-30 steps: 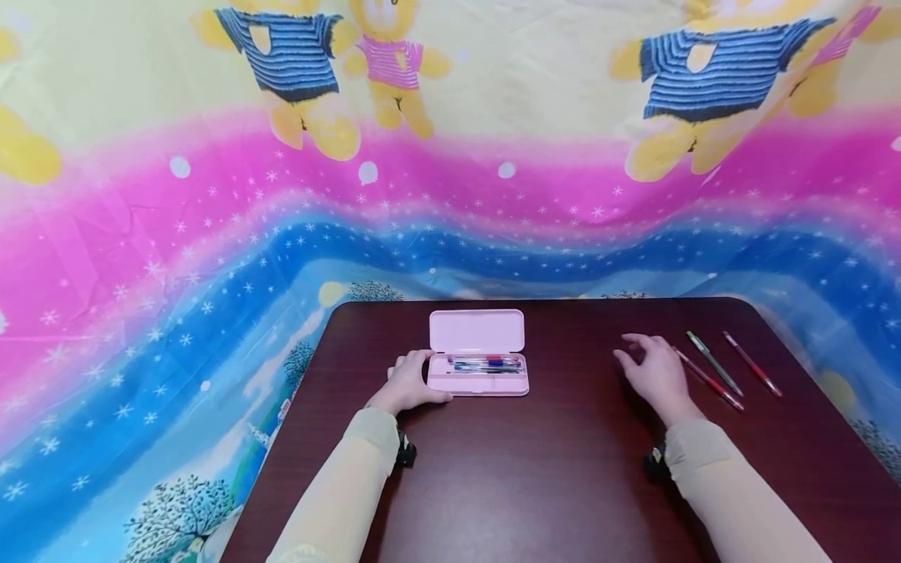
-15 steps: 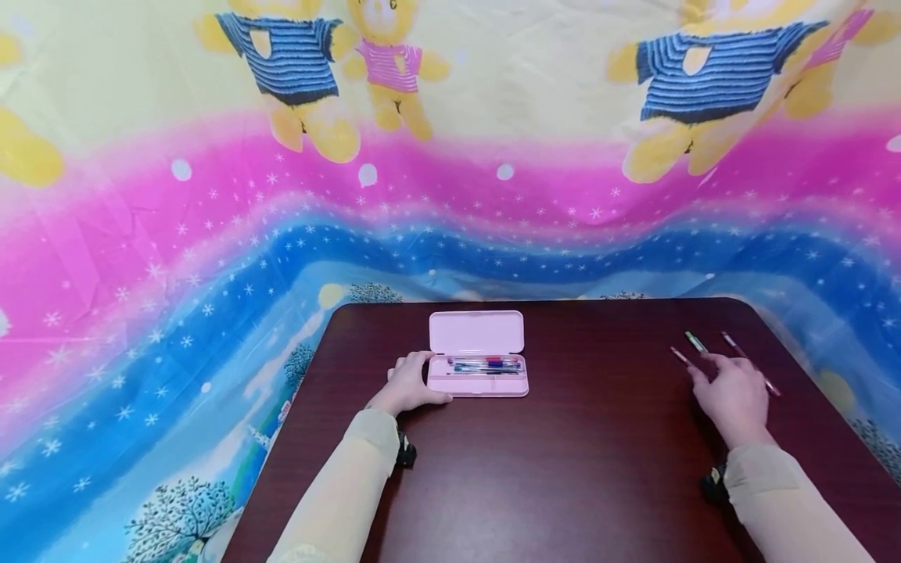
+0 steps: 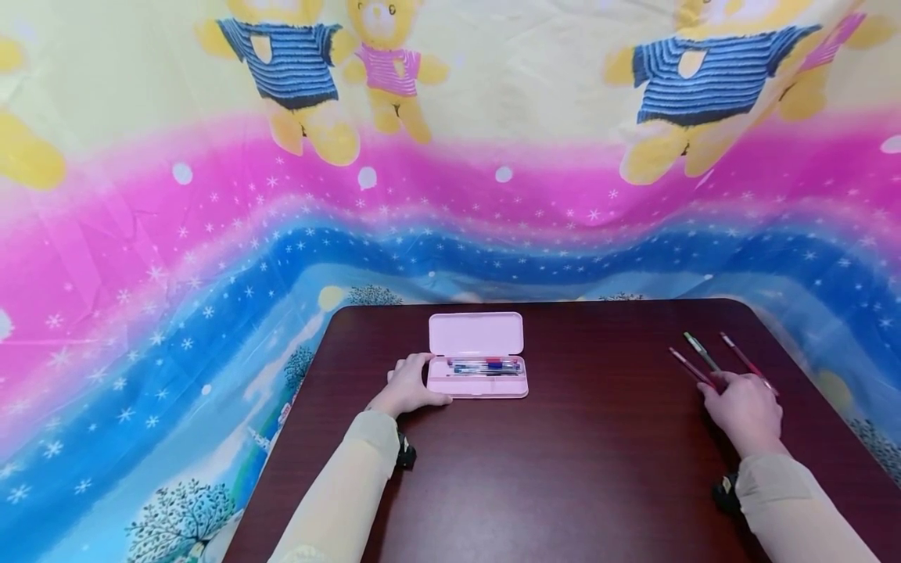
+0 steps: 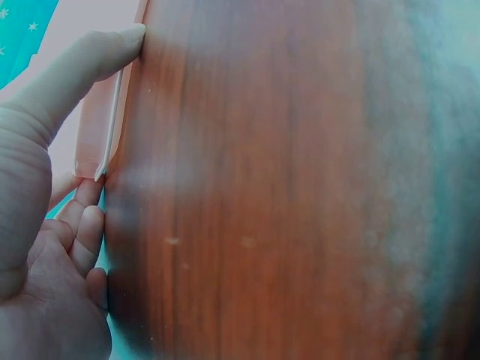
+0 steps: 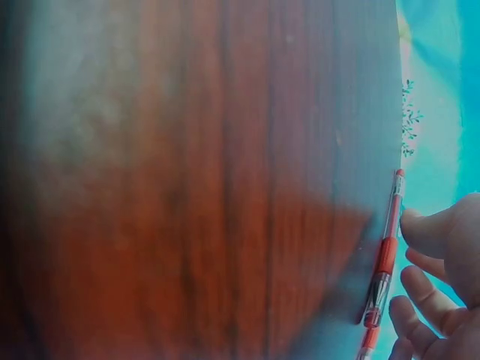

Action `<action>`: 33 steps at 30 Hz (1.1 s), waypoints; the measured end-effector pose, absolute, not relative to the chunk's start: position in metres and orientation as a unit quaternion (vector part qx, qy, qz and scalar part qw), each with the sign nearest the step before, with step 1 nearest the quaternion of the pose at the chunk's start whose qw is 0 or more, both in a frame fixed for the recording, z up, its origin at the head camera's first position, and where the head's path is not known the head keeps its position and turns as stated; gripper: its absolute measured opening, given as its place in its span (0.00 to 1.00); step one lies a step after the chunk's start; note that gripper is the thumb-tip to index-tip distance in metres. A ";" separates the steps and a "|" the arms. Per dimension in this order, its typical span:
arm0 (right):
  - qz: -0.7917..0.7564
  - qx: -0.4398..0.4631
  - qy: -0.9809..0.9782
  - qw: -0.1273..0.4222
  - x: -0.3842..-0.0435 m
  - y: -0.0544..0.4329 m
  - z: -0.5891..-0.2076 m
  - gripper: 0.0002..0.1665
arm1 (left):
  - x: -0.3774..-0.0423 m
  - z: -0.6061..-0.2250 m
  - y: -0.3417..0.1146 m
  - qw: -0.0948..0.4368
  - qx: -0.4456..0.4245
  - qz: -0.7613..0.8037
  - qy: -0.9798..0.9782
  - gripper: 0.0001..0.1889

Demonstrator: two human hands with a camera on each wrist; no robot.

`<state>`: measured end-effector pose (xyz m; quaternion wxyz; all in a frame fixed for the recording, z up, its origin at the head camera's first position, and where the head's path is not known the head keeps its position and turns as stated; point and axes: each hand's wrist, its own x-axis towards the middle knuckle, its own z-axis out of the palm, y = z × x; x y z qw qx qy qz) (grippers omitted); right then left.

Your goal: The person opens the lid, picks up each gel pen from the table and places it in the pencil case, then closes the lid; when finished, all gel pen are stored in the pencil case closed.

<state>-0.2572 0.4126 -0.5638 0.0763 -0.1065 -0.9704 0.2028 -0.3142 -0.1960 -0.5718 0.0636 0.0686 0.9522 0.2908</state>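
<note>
A pink pencil case (image 3: 475, 387) lies open on the table, several pens (image 3: 486, 363) in its back compartment. My left hand (image 3: 408, 385) grips the case's left end, thumb along the front edge and fingers round the back. In the left wrist view, the thumb (image 4: 82, 67) presses against the case wall (image 4: 97, 127). On the right, my right hand (image 3: 744, 410) reaches low over a red pen (image 3: 691, 366), a green pen (image 3: 700, 350) and another red pen (image 3: 737, 352), covering their near ends. The right wrist view shows thumb and loosely bent fingers beside a red pen (image 5: 388, 251).
The dark brown table (image 3: 577, 453) has rounded far corners. Behind it hangs a cloth (image 3: 450, 203) printed with bears and snowflakes, which also drapes along both sides. A black wrist camera (image 3: 406, 452) sits by the left sleeve.
My right hand has moved right from beside the pens to over their near ends. The nearest red pen has shifted slightly. My left hand stays on the pencil case.
</note>
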 end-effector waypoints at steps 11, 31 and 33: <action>0.197 -0.088 -0.974 0.070 -0.260 0.418 -0.568 0.25 | -0.313 -0.571 -0.196 0.064 0.073 0.289 0.952 0.57; 0.205 -0.101 -0.972 0.056 -0.266 0.414 -0.564 0.20 | -0.312 -0.569 -0.196 0.060 0.079 0.290 0.952 0.57; 0.206 -0.095 -0.971 0.068 -0.266 0.408 -0.563 0.20 | -0.313 -0.569 -0.196 0.060 0.078 0.290 0.952 0.57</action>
